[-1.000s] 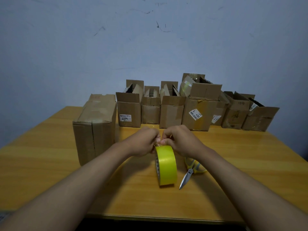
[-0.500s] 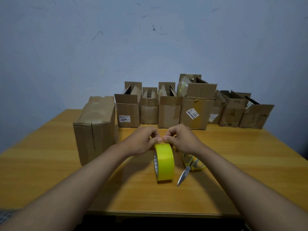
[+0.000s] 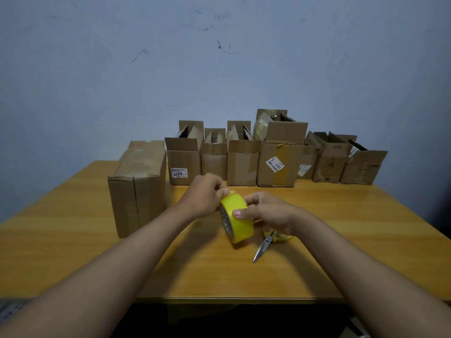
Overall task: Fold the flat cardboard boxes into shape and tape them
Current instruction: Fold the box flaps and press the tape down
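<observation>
Both hands were on the yellow tape roll at table centre: right hand gripped its rim, left hand pinched its top edge. Closed box stood at nine o'clock, scissors at four.

The yellow tape roll, upright at frame centre before, now tilts with its top toward the left. The right hand has slid down to grip its right side, thumb across the band, while the left hand pinches at the upper edge, perhaps at the tape's loose end.
</observation>
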